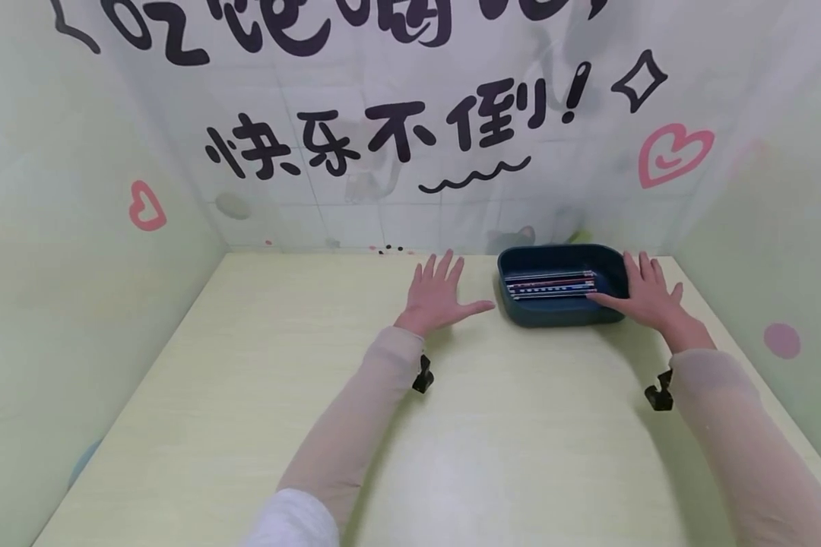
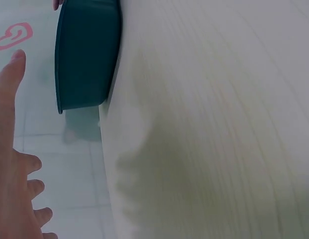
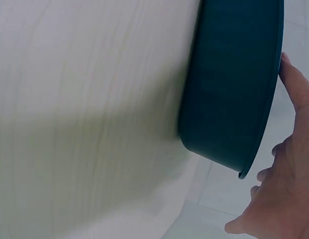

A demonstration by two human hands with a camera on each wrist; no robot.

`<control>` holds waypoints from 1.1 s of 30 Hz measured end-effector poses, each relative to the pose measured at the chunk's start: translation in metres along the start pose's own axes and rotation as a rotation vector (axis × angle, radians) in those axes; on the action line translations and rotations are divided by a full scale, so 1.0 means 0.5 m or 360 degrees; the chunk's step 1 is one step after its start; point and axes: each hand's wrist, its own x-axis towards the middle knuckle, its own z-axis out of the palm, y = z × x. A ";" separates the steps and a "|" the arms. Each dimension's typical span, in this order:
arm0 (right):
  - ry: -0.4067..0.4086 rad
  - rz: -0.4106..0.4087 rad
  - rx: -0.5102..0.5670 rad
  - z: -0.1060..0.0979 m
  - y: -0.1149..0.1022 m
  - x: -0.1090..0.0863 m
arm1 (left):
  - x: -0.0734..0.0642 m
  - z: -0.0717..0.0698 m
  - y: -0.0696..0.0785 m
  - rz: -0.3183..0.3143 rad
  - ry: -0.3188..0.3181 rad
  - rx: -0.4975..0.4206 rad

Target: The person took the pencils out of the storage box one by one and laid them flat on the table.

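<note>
A dark teal plastic bin (image 1: pixel 561 315) sits at the back right of the table, with several slim pencils (image 1: pixel 550 285) lying side by side in it. Just left of the bin, my left hand (image 1: pixel 438 296) is spread over the table, its thumb toward the bin's left end and nothing held. My right hand (image 1: pixel 650 296) is at the bin's right end, fingers straight and spread, the thumb reaching over the front right rim. From the right wrist view, the thumb (image 3: pixel 296 84) lies right at the rim of the bin (image 3: pixel 231 84).
The pale wood-grain table (image 1: pixel 246 395) meets a white printed backdrop (image 1: pixel 356 205) with black lettering behind the bin. Pale side walls (image 1: pixel 766 251) stand left and right. Small black devices (image 1: pixel 422 375) show at both wrists.
</note>
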 end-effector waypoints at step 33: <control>-0.0164 -0.0026 0.0181 -0.008 -0.006 -0.012 | 0.013 0.041 0.105 0.0066 -0.0020 -0.0764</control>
